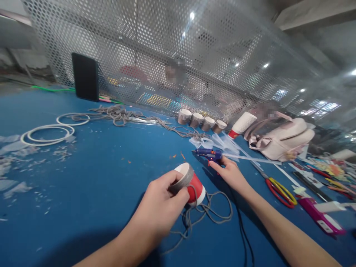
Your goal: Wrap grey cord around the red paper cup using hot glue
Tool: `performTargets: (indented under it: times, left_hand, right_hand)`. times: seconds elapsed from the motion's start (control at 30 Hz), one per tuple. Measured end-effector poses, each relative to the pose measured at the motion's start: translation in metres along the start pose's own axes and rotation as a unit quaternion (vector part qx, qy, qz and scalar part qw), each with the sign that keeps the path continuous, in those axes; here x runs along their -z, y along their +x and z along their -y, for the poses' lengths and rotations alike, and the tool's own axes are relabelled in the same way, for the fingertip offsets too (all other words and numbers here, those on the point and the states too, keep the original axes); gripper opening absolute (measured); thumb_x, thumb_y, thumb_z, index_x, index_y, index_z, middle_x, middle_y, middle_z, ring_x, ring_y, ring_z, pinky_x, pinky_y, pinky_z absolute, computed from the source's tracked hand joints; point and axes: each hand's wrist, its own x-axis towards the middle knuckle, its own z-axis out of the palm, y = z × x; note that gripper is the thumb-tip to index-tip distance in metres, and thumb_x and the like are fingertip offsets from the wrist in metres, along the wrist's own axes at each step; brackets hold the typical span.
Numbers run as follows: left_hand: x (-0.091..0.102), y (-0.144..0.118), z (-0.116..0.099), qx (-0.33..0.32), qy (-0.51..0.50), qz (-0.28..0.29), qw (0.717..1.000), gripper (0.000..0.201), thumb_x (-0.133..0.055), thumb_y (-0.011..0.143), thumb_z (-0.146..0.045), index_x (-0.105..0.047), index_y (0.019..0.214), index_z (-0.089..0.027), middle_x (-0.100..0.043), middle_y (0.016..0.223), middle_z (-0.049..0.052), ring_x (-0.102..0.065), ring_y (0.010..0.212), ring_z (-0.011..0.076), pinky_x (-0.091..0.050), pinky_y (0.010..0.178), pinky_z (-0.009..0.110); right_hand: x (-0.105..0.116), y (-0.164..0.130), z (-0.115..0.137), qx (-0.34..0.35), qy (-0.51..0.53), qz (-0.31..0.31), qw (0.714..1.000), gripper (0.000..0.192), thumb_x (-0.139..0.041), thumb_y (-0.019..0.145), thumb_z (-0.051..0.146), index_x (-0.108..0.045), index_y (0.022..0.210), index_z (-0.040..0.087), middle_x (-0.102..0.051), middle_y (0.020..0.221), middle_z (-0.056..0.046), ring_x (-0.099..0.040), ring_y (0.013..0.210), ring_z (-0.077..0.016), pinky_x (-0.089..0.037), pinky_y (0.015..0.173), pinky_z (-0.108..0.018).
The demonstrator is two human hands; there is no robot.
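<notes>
My left hand is closed around a red and white paper cup, tilted, with its mouth toward the upper left. Grey cord is wrapped round the cup's rim end, and its loose length trails in loops on the table below. My right hand grips a blue hot glue gun whose nozzle points left; a small red light glows on it. A clear glue stick sticks out of the gun's back. The nozzle is apart from the cup, a little above and right of it.
Several cord-wrapped cups stand along the perforated metal screen, beside a leaning stack of paper cups. Red and yellow scissors, a magenta tool and a pale backpack lie right. White rings and a black tablet-like panel are left.
</notes>
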Motion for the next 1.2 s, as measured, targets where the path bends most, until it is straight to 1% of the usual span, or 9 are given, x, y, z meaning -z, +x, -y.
performTargets:
  times: [0.17,0.33,0.4,0.53,0.6,0.73,1.0,1.1,1.2]
  left_hand:
    - [0.001,0.000,-0.002,-0.002,-0.001,-0.009,1.000,0.009,-0.052,0.058,-0.021,-0.061,0.059,-0.020,-0.067,0.059,0.001,-0.062,0.059,0.0189,-0.047,0.059,0.028]
    - [0.003,0.002,-0.005,-0.028,0.022,-0.026,0.999,0.008,-0.054,0.058,-0.023,-0.061,0.058,-0.020,-0.067,0.059,0.002,-0.061,0.058,0.0179,-0.046,0.059,0.028]
    - [0.005,0.003,-0.005,-0.032,0.031,-0.024,0.999,0.008,-0.055,0.060,-0.024,-0.062,0.059,-0.020,-0.068,0.060,0.002,-0.061,0.059,0.0184,-0.047,0.060,0.028]
    - [0.007,0.003,-0.004,-0.054,0.060,-0.037,0.996,0.009,-0.057,0.062,-0.025,-0.063,0.061,-0.020,-0.068,0.060,0.001,-0.059,0.058,0.0174,-0.046,0.059,0.026]
    - [0.008,0.002,-0.004,-0.063,0.068,-0.038,0.995,0.009,-0.057,0.062,-0.024,-0.064,0.062,-0.019,-0.067,0.060,0.001,-0.057,0.056,0.0161,-0.045,0.057,0.025]
    - [0.009,0.001,-0.005,-0.069,0.072,-0.048,0.994,0.009,-0.056,0.064,-0.023,-0.064,0.062,-0.019,-0.066,0.058,0.000,-0.056,0.055,0.0155,-0.045,0.055,0.024]
    - [0.006,-0.003,-0.005,-0.092,0.118,0.014,0.989,0.011,-0.051,0.066,-0.022,-0.062,0.065,-0.020,-0.066,0.061,0.000,-0.060,0.058,0.0172,-0.045,0.055,0.024]
    - [0.004,-0.008,-0.001,-0.137,0.231,-0.006,0.963,0.022,-0.050,0.068,-0.020,-0.064,0.084,-0.022,-0.066,0.064,0.000,-0.059,0.055,0.0166,-0.043,0.051,0.023]
    - [0.003,-0.012,0.002,-0.237,0.375,-0.018,0.896,0.045,-0.048,0.073,-0.019,-0.058,0.116,-0.026,-0.071,0.087,0.005,-0.066,0.074,0.0214,-0.050,0.063,0.027]
  right_hand:
    - [0.021,-0.008,-0.003,0.011,-0.044,0.030,0.998,0.040,-0.053,0.082,0.048,-0.063,0.106,0.018,-0.070,0.095,-0.008,-0.064,0.084,-0.0239,-0.048,0.074,-0.035]
    - [0.058,-0.025,0.007,0.006,-0.135,0.092,0.987,0.032,-0.056,0.079,0.050,-0.068,0.085,0.021,-0.071,0.087,-0.008,-0.065,0.079,-0.0254,-0.047,0.069,-0.035]
    - [0.060,-0.027,0.010,0.006,-0.127,0.070,0.989,0.030,-0.055,0.080,0.049,-0.068,0.083,0.021,-0.071,0.086,-0.008,-0.064,0.076,-0.0245,-0.047,0.069,-0.035]
    - [0.032,-0.014,0.007,-0.025,0.022,-0.042,0.999,0.031,-0.063,0.073,0.042,-0.066,0.094,0.019,-0.068,0.102,-0.010,-0.061,0.092,-0.0259,-0.044,0.083,-0.040]
    - [0.013,-0.003,0.002,-0.057,0.157,-0.020,0.986,0.033,-0.070,0.065,0.035,-0.066,0.093,0.018,-0.069,0.099,-0.008,-0.060,0.094,-0.0253,-0.044,0.085,-0.040]
    - [-0.008,0.007,0.000,-0.082,0.264,0.005,0.961,0.030,-0.067,0.065,0.037,-0.066,0.086,0.015,-0.070,0.088,-0.008,-0.062,0.082,-0.0222,-0.048,0.073,-0.036]
    - [0.002,-0.015,0.026,-0.087,0.447,0.077,0.887,0.033,-0.069,0.066,0.041,-0.065,0.087,0.015,-0.070,0.089,-0.010,-0.065,0.073,-0.0187,-0.052,0.063,-0.031]
    - [0.001,-0.024,0.039,-0.101,0.499,0.100,0.855,0.030,-0.072,0.065,0.038,-0.066,0.083,0.016,-0.070,0.083,-0.007,-0.064,0.068,-0.0165,-0.051,0.060,-0.027]
    - [-0.002,-0.035,0.052,-0.092,0.534,0.106,0.834,0.027,-0.075,0.065,0.034,-0.066,0.083,0.016,-0.068,0.078,-0.003,-0.060,0.063,-0.0128,-0.049,0.059,-0.024]
